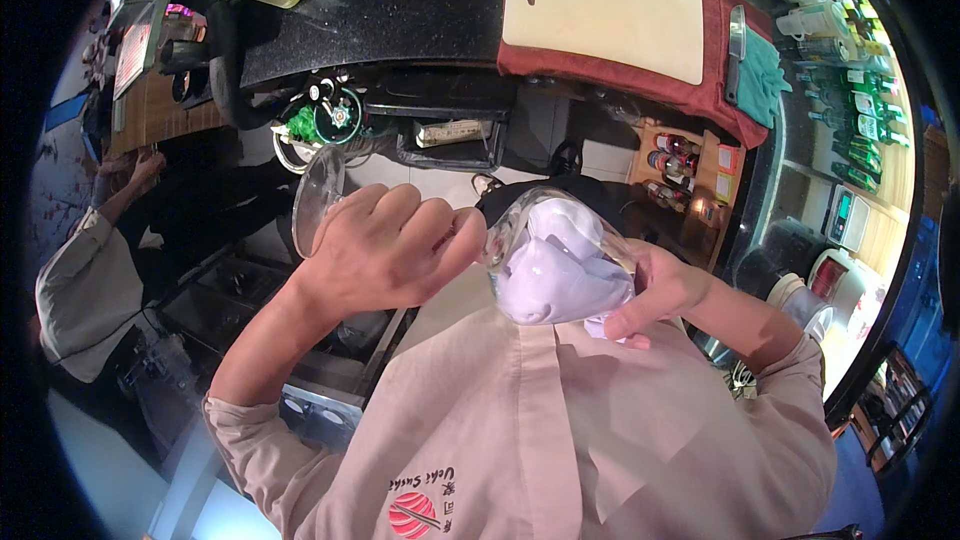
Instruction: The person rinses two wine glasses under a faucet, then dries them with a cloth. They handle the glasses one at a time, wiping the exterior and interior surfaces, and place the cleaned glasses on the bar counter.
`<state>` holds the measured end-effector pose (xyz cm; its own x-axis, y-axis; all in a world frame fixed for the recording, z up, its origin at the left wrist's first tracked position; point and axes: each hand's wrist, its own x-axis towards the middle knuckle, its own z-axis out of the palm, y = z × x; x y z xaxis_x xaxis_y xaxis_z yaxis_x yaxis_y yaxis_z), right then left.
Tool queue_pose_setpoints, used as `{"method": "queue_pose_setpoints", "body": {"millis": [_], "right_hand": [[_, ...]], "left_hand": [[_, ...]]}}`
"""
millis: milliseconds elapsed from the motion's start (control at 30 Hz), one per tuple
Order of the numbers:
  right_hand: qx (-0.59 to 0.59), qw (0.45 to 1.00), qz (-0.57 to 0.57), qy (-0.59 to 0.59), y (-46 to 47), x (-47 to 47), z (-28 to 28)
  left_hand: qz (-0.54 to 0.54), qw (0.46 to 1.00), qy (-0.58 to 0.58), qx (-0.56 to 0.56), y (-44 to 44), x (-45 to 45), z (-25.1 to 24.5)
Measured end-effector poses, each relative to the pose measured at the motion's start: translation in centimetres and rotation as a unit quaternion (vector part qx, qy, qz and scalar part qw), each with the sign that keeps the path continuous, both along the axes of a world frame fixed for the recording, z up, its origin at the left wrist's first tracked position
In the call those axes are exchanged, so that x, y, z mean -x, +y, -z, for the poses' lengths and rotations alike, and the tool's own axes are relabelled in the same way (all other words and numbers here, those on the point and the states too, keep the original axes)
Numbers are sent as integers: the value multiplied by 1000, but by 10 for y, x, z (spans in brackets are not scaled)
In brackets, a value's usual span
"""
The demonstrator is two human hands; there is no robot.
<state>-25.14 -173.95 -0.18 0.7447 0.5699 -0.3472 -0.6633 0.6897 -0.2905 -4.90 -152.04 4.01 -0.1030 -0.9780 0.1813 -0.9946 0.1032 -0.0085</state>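
Note:
A clear stemmed glass (319, 199) lies sideways in front of my chest. My left hand (397, 244) is wrapped around its stem, with the round foot sticking out on the left. A bunched white cloth (570, 262) fills the bowl, which faces right. My right hand (660, 289) grips the cloth at the bowl's mouth, its thumb on the loose end of the cloth. The other right fingers are partly hidden behind the bowl.
Ahead, a white cutting board (604, 7) lies on a red towel (600, 75). A knife (736, 52) rests beside a green cloth (761, 82). Bottles (870, 112) and a digital scale (846, 216) stand right. Another person's sleeve (86, 292) shows left.

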Motion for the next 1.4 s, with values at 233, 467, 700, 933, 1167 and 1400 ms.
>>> {"method": "queue_pose_setpoints", "body": {"millis": [233,467,700,933,1167,1400], "right_hand": [[254,955,-74,-133,-8,-28,-15],[487,792,-12,-368,-12,-35,-24],[602,698,22,-387,-15,-39,-35],[776,464,-13,-428,-48,-24,-54],[668,681,266,-141,-89,-4,-17],[248,879,368,-172,-36,-42,55]], "left_hand": [[-32,998,-24,40,12,-16,-4],[-55,995,-20,75,26,-20,-4],[-96,991,-25,84,37,-21,4],[-177,979,-34,96,54,-29,9],[-308,904,190,226,80,-23,35],[-276,831,387,289,70,2,63]]}}
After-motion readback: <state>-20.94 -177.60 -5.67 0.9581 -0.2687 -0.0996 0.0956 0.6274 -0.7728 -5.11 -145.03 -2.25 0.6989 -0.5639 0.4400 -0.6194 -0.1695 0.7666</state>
